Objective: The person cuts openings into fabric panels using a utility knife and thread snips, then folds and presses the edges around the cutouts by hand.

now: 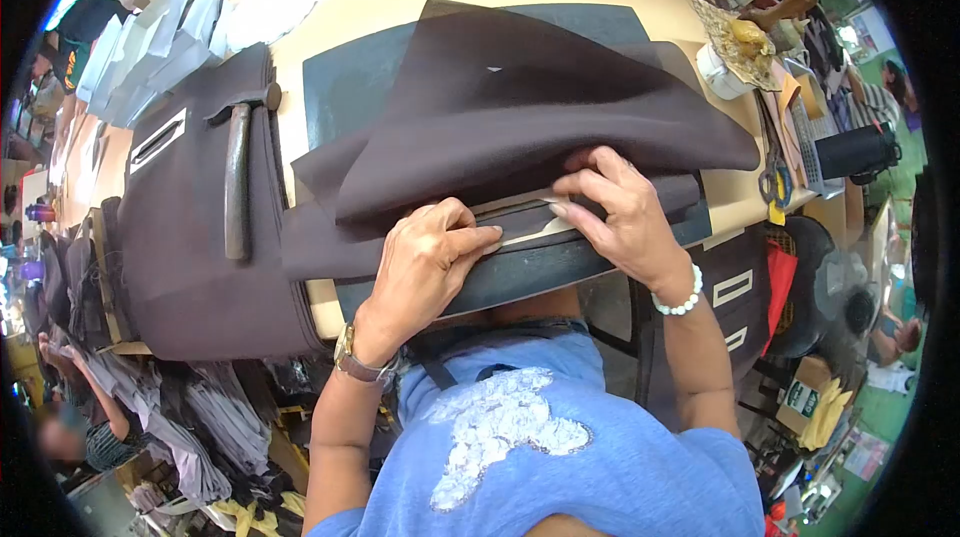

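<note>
A large dark brown panel [490,112] of leather-like sheet lies folded over on itself in front of me. Along its near part runs a slot with a pale cream strip [535,231] showing inside. My left hand [425,257] is closed at the slot's left end, thumb and fingertips pinching the brown edge. At the right end, my right hand [618,212] grips the edge between thumb and index finger, its other fingers bent over the fold. Beneath the panel is a dark board [345,87], its near edge showing below my hands.
On the left, a hammer [238,177] rests on stacked brown panels [190,287] with a pale-framed slot. Grey-white boxes [150,47] stand beyond. At right are a glue-crusted white pot [722,72] with a brush and yellow-handled scissors [772,187]. Other people are around the edges.
</note>
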Tool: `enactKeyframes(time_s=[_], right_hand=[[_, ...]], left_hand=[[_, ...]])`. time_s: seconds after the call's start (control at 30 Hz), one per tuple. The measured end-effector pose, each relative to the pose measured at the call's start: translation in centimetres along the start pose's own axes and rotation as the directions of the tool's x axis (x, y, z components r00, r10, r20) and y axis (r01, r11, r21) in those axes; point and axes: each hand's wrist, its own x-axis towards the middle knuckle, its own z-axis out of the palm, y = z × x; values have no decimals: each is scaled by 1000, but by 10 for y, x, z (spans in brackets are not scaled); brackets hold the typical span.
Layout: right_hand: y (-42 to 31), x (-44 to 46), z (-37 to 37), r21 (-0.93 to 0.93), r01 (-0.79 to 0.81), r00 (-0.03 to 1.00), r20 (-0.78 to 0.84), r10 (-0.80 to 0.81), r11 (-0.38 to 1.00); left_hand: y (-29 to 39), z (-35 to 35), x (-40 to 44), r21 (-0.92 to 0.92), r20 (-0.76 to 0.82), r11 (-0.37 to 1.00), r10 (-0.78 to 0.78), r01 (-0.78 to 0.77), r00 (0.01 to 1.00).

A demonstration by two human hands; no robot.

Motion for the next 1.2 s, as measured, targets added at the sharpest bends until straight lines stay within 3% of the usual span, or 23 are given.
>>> enactKeyframes(time_s=[0.13,0.23,0.3,0.37,0.43,0.5,0.57,0.63,0.73,0.77,0.8,0.87,0.97,1.1,1.13,1.2], right_hand=[[-11,5,26,-277,15,999,-34,-26,961],[-18,9,37,-366,112,984,-91,-156,924],[-10,3,25,-220,-133,985,81,153,966],[-1,2,12,-184,-75,997,-44,69,980],[-4,1,11,-231,-132,987,61,150,964],[-13,5,24,-288,-52,992,96,83,956],[-30,13,41,-246,-77,972,196,128,966],[-36,20,61,-271,166,985,8,-170,948],[-36,19,53,-269,38,992,126,-4,962],[-38,19,38,-231,-106,970,191,152,967],[-26,14,30,-229,-122,975,152,160,966],[-11,6,23,-279,18,998,-51,-34,960],[-25,10,24,-323,-45,990,111,85,945],[-45,23,56,-270,108,988,139,-72,957],[-52,26,64,-267,92,978,204,-37,959],[-64,34,79,-254,199,979,94,-180,947]], left_hand=[[0,0,0,31,7,1000,5,-5,1000],[6,-7,-4,84,17,996,-32,30,999],[3,-21,-15,119,41,991,-70,65,997],[-4,-29,-25,105,45,989,-114,108,993],[-5,-32,-30,102,58,984,-149,143,987],[-5,-31,-29,92,42,987,-133,129,990],[-6,-32,-29,76,42,990,-123,119,992],[-4,-32,-29,87,29,988,-134,131,991],[-3,-38,-35,124,4,982,-144,143,990],[-4,-41,-37,137,-7,980,-146,146,989],[-7,-43,-39,111,-13,981,-160,160,987],[-11,-45,-44,57,-20,980,-192,193,981],[-13,-44,-44,52,-25,982,-178,180,984],[-13,-44,-44,28,-37,977,-208,209,977],[-13,-43,-44,35,-35,978,-207,208,978],[-15,-43,-46,41,-38,979,-199,200,979]])
